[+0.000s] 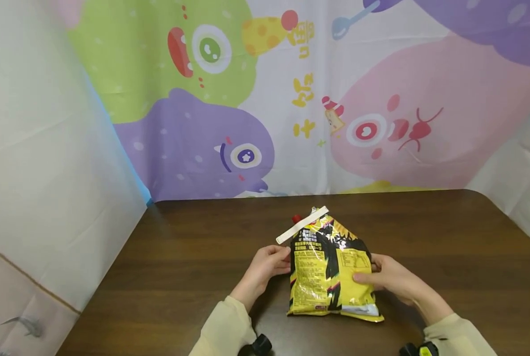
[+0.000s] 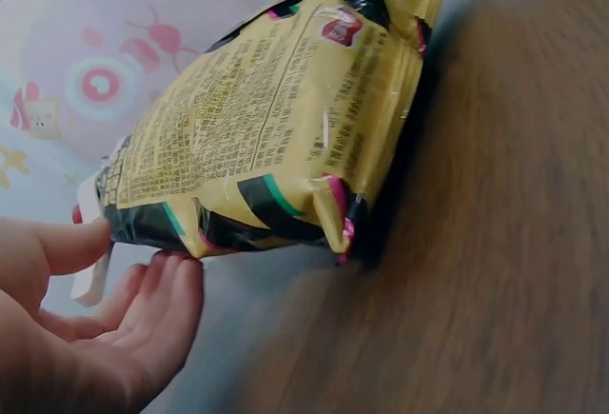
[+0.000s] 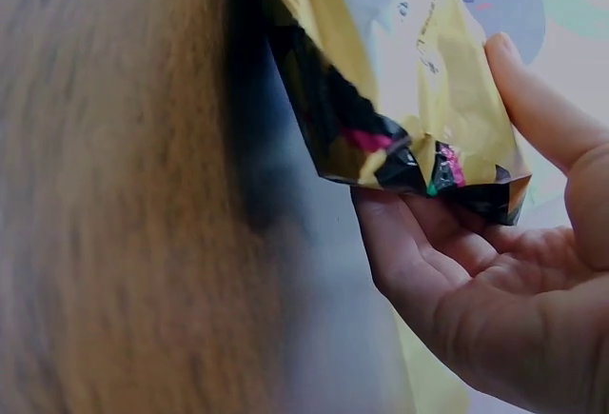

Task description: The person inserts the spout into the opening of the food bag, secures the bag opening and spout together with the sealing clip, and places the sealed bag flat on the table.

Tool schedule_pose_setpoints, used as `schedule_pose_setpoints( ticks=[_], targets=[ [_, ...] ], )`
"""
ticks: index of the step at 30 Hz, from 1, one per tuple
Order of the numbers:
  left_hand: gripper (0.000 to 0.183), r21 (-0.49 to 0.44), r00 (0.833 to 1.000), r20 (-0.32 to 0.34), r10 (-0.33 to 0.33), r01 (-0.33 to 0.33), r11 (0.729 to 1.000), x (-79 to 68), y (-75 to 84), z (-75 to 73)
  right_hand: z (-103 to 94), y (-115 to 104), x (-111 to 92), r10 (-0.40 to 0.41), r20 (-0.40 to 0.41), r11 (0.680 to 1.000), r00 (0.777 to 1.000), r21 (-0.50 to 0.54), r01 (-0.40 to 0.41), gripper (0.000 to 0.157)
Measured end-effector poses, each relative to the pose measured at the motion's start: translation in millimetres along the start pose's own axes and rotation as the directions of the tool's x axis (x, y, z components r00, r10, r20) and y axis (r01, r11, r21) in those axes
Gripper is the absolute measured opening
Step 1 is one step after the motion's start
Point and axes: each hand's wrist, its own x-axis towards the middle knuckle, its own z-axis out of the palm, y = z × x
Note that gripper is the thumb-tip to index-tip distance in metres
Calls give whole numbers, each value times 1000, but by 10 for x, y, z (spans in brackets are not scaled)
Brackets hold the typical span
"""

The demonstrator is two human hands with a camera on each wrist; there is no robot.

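Observation:
A plump yellow and black snack bag (image 1: pixel 331 272) stands tilted over the table, its printed back facing me. Across its upper left corner lies a white bag clip (image 1: pixel 302 225), with a small red piece (image 1: pixel 296 218) showing behind it. My right hand (image 1: pixel 391 278) grips the right side, thumb on the printed face and fingers behind. In the right wrist view, those fingers (image 3: pixel 409 243) run under the bag's edge. My left hand (image 1: pixel 265 269) is at the left side below the clip. Its thumb and gently bent fingers (image 2: pixel 176 290) touch the bag's edge in the left wrist view.
The dark brown wooden table (image 1: pixel 180 277) reaches back to a cartoon-printed curtain (image 1: pixel 300 163). A pale sheet (image 1: pixel 60 113) hangs along the left side, another (image 1: pixel 529 163) at the right. Black wrist devices (image 1: pixel 261 344) sit by both cuffs.

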Motion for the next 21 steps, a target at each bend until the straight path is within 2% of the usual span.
schedule_pose_setpoints(
  ticks=[9,14,21],
  targets=[
    [33,128,996,79,-49,39,991,-16,-6,37,-3,22,23,22,-107,1000,994,9,-21,68],
    [33,123,994,102,-47,34,992,-33,-22,51,7,21,37,19,-130,999,991,30,-15,66],
    [31,100,996,84,-41,33,994,-13,-23,75,-15,21,38,25,-156,999,987,34,-19,54]
  ],
)
